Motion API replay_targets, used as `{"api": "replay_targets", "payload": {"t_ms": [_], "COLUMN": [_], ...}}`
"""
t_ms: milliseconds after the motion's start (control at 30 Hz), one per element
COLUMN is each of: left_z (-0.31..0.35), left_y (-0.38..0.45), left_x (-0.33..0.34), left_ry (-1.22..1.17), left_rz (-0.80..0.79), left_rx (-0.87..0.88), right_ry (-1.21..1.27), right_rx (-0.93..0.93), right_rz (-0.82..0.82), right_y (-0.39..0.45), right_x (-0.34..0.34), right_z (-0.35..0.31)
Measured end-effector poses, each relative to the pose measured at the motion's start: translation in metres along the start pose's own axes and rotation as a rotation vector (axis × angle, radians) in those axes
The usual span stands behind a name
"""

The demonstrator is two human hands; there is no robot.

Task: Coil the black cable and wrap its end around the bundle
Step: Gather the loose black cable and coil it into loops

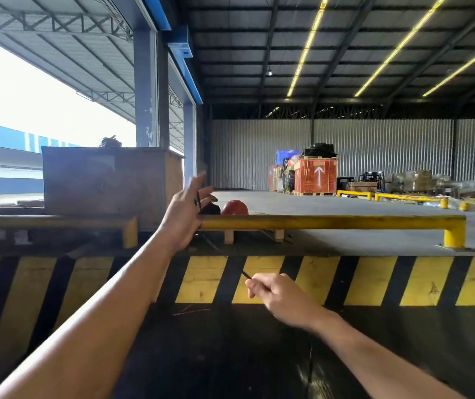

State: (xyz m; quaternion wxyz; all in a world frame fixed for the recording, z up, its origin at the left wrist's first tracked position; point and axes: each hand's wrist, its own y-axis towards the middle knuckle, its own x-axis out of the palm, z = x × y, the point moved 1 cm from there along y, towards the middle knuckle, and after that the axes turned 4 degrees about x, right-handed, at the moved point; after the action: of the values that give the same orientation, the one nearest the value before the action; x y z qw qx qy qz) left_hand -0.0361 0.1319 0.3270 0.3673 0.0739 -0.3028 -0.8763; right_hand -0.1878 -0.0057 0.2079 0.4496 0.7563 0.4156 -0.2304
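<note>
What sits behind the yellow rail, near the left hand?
Behind the yellow rail, a red helmet and a dark object show beside the left hand. Their lower parts are hidden by the rail.

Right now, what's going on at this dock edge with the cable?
A person stands at a striped dock edge, working a thin black cable. The left hand is raised with fingers spread, the cable running across its palm. The right hand is lower and pinches the cable in a closed grip. The cable stretches taut between them. No finished bundle shows yet. A red hard hat sits behind the yellow rail.
</note>
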Motion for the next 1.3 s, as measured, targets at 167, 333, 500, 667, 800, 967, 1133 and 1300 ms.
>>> {"api": "replay_targets", "payload": {"t_ms": [167, 333, 500, 667, 800, 967, 1133, 1300], "left_z": [-0.033, -0.018, 0.012, 0.013, -0.025, -0.042, -0.026, -0.013], "left_y": [-0.023, -0.042, -0.037, -0.011, -0.007, -0.028, -0.074, -0.069], "left_x": [-0.018, 0.016, 0.052, 0.052, 0.015, 0.000, 0.055, 0.103], "left_ry": [1.051, 0.486, -0.510, 0.087, 1.229, 0.880, -0.329, -0.699], "left_rz": [-0.528, -0.963, -0.898, -0.305, -0.473, -0.676, -1.034, -0.523], "left_rx": [-0.230, -0.695, -0.504, -0.020, 0.066, -0.436, -0.588, -0.149], "right_ry": [-0.139, -0.190, 0.081, 0.034, -0.096, -0.163, -0.169, -0.091], "right_rx": [-0.066, -0.120, -0.056, -0.030, -0.083, -0.056, 0.065, 0.091], "right_rz": [0.072, 0.376, 0.460, -0.141, -0.068, 0.202, 0.427, -0.080], "right_y": [0.019, 0.039, 0.011, -0.018, -0.007, 0.012, 0.009, -0.034], "right_x": [-0.072, -0.096, -0.036, 0.025, -0.048, -0.122, -0.090, 0.021], "right_z": [0.007, 0.011, 0.009, -0.001, -0.003, 0.023, 0.046, 0.020]}}
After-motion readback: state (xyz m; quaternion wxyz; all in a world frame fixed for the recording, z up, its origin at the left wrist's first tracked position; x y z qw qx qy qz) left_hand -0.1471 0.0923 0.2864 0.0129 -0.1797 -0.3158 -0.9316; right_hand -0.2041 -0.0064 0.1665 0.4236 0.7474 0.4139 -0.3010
